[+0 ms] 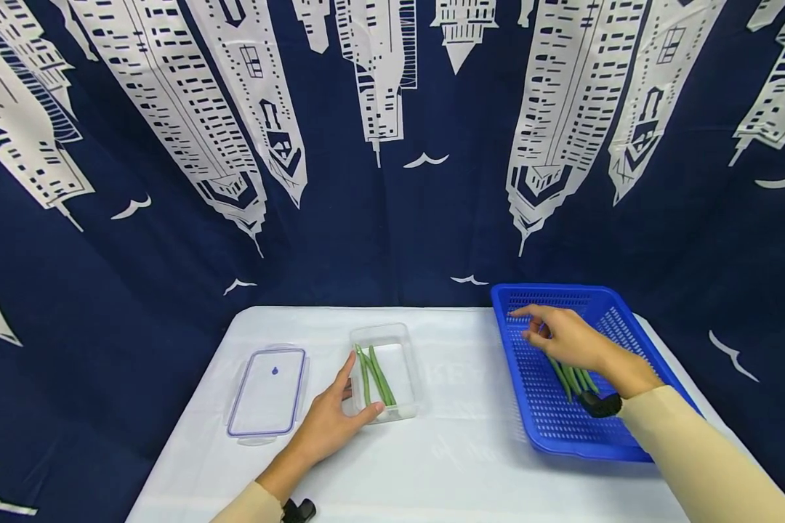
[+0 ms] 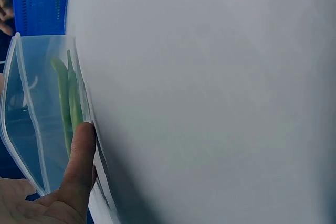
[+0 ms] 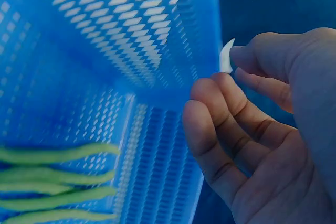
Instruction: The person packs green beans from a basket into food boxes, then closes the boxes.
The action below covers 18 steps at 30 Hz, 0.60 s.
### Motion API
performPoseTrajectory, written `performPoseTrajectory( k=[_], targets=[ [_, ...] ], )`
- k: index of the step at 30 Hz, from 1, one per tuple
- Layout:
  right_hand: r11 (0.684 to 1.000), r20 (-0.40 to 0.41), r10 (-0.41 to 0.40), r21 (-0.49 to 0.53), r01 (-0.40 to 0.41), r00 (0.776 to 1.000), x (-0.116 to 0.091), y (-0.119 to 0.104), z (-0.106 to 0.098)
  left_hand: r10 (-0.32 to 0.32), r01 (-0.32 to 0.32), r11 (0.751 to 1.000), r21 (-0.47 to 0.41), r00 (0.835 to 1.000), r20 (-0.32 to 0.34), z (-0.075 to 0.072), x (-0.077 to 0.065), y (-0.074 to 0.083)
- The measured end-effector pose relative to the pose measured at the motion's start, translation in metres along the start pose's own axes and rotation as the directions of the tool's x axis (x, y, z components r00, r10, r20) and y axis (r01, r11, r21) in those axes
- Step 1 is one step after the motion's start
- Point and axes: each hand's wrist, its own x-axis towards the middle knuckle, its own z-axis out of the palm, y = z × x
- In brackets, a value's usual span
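A clear plastic container (image 1: 405, 378) stands on the white table with several green beans (image 1: 381, 378) lying in its left part. My left hand (image 1: 323, 425) rests against its left and near sides, thumb and index finger spread apart. In the left wrist view, one extended finger (image 2: 81, 153) lies along the container wall (image 2: 31, 103). My right hand (image 1: 565, 338) is over the blue basket (image 1: 533, 428), fingers loosely bent and nothing held between them. More green beans (image 3: 58, 177) lie in a row inside the basket, partly hidden beneath the right wrist in the head view.
A clear lid (image 1: 266, 392) with a blue-purple edge lies flat on the table, left of the container. Behind the table hangs a dark blue cloth (image 1: 379, 232) printed with white buildings and birds. The basket takes up the table's right side.
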Motion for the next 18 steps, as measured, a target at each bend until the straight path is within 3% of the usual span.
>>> performPoseTrajectory(
  k=[8, 18],
  targets=[
    [0.999, 0.028, 0.037, -0.007, -0.037, 0.999, -0.006, 0.034, 0.004, 0.002, -0.002, 1.0, -0.011, 1.0, 0.011, 0.0, 0.0, 0.001],
    [0.998, 0.127, 0.058, -0.043, -0.053, 0.99, -0.006, 0.063, 0.018, -0.017, 0.017, 1.0, 0.006, 1.0, 0.006, -0.002, -0.002, -0.001]
  ],
)
